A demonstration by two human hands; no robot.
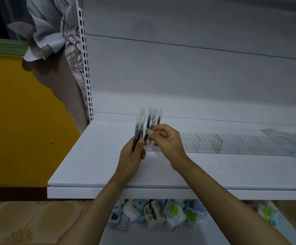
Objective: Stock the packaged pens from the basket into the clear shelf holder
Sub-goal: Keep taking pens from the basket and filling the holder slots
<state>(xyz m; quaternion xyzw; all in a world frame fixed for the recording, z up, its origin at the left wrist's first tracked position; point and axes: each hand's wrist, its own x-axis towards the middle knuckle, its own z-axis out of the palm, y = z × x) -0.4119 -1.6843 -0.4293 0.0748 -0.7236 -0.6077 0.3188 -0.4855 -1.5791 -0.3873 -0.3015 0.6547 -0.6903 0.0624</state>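
**Both hands on pen bundle, above shelf, left of holder**

- White shelf unit (161,174) fills most of view; slotted upright (85,68) at back left.
- Yellow wall (20,112) on left, w/ patterned curtain (69,41) hanging beside the upright.
- Lower shelf: pile of small packets (154,213), white/blue/green labels.
- Clear shelf holder (232,144) runs along shelf to the right, divided into compartments; contents can't tell, looks see-through.
- Left hand (131,160) wrapped around lower ends of packaged pens (143,128), bundle upright & fanned, dark barrels in clear sleeves.
- Right hand (168,140) pinches one pen from the bundle, thumb + index closed on it, other fingers curled.
- Bundle sits just left of holder's near end, held off the shelf.
- Basket not in frame.
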